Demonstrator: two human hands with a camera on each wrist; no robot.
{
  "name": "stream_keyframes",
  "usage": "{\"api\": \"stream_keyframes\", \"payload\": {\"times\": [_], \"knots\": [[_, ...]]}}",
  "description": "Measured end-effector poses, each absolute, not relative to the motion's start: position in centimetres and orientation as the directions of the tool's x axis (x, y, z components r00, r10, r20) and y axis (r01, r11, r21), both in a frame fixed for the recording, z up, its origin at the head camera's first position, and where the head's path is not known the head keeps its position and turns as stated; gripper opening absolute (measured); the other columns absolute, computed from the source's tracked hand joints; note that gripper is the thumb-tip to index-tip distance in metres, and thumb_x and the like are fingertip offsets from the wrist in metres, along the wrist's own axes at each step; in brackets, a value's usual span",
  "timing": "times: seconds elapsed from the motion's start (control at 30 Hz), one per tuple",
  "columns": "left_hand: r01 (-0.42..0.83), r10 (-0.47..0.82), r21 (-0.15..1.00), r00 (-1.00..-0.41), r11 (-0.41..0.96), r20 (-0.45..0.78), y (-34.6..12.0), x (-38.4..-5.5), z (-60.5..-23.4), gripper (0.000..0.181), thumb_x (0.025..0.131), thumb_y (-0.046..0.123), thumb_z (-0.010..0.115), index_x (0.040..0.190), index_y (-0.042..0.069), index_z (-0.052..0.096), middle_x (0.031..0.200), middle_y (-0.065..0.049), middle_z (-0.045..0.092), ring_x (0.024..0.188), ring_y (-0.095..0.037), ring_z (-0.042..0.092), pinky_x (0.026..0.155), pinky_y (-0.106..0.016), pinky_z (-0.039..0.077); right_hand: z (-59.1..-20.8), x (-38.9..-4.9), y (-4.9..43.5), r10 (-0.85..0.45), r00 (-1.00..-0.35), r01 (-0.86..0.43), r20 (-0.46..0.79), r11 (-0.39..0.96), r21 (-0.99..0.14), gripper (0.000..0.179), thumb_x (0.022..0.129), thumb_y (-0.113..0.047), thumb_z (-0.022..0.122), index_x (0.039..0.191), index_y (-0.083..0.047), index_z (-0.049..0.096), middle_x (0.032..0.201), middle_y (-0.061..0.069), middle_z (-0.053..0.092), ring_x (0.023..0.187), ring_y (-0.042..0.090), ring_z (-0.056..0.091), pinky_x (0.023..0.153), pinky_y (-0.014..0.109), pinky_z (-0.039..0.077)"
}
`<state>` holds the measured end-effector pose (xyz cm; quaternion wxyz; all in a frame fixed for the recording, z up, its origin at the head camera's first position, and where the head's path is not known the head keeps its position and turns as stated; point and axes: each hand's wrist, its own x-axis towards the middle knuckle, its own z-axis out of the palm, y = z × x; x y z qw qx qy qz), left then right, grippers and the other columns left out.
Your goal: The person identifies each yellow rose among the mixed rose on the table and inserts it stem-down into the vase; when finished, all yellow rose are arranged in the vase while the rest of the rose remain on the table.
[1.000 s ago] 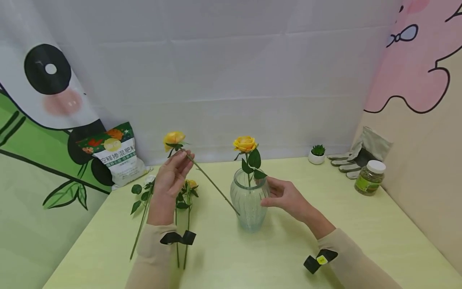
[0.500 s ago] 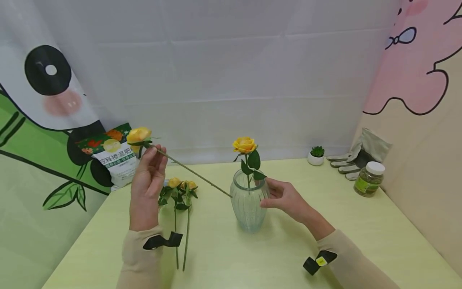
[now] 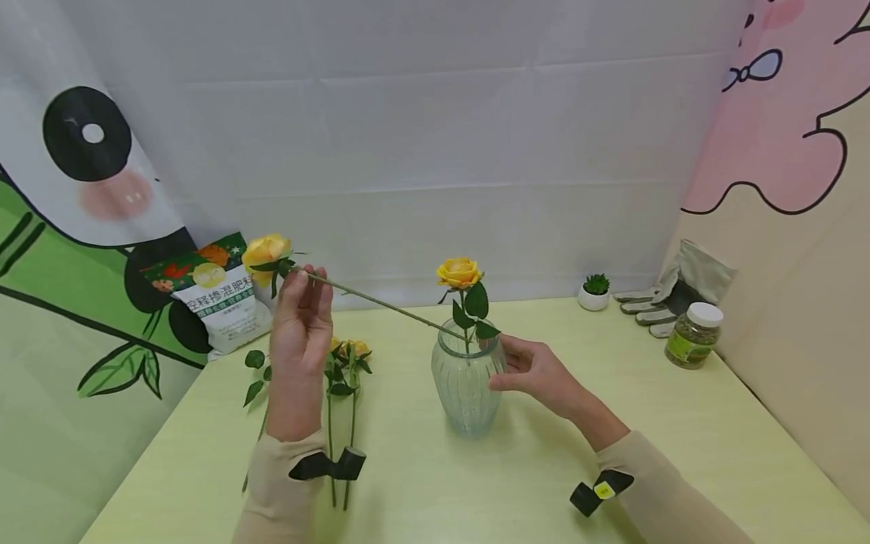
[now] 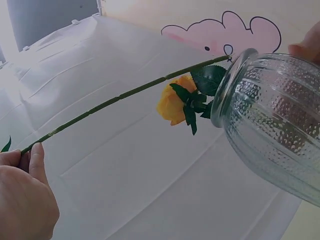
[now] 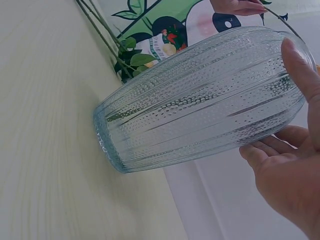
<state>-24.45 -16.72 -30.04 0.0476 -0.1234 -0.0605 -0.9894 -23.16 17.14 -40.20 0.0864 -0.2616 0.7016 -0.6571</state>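
Observation:
My left hand [image 3: 301, 332] pinches a yellow rose [image 3: 267, 251] by its stem, just below the bloom. The stem slants down to the right, and its cut end overlaps the mouth of a clear ribbed glass vase [image 3: 458, 393]. In the left wrist view the stem [image 4: 105, 103] runs from my fingertips to the vase's rim. Another yellow rose [image 3: 458, 273] with green leaves stands upright in the vase. My right hand [image 3: 540, 376] grips the vase's right side near the top, thumb in front; in the right wrist view its fingers curve round the glass [image 5: 195, 105].
More yellow roses [image 3: 355, 350] lie on the table [image 3: 421, 483] left of the vase. Another leafy stem [image 3: 254, 389] is partly behind my left arm. A fertilizer bag [image 3: 231, 313] leans at back left. A potted succulent [image 3: 594, 293], gloves [image 3: 686, 283] and a lidded jar [image 3: 693, 340] stand right.
My left hand swung left, then back slightly right, with the rose. The stem has flattened, and its lower end has risen from the vase's side to its mouth. My right hand stays put.

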Motion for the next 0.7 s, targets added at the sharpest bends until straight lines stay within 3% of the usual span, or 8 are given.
{"api": "stream_keyframes", "payload": {"times": [0.17,0.5,0.7], "knots": [[0.162,-0.123,0.129,-0.955,-0.978,0.271,-15.6,-24.3,-30.1,0.01,0.093,-0.013,0.061,0.091,-0.009,0.07,0.091,-0.022,0.071,0.087,-0.034,0.073,0.074,-0.038,0.062,-40.2,-23.2,17.2,-0.483,-0.849,-0.249,0.216,0.004,-0.969,0.086,0.088,-0.016,0.08,0.154,0.006,0.029,0.159,0.019,0.031,0.142,0.032,0.038,0.109,0.034,0.041],[0.237,-0.133,0.305,-0.936,-0.922,0.327,-12.5,-24.3,-31.0,0.018,0.094,-0.014,0.059,0.091,-0.007,0.075,0.092,-0.019,0.073,0.089,-0.031,0.073,0.079,-0.038,0.061,-40.4,-23.2,17.2,-0.483,-0.847,-0.256,0.223,0.002,-0.967,0.085,0.088,-0.015,0.08,0.153,0.005,0.031,0.158,0.019,0.033,0.141,0.032,0.039,0.11,0.035,0.041],[0.25,-0.133,0.378,-0.941,-0.891,0.31,-11.2,-24.7,-31.7,0.022,0.095,-0.015,0.057,0.089,-0.005,0.076,0.091,-0.019,0.074,0.087,-0.03,0.074,0.078,-0.037,0.061,-40.4,-23.3,17.2,-0.485,-0.843,-0.265,0.232,-0.001,-0.964,0.084,0.088,-0.015,0.079,0.153,0.005,0.031,0.158,0.02,0.032,0.142,0.033,0.038,0.112,0.044,0.036]]}}
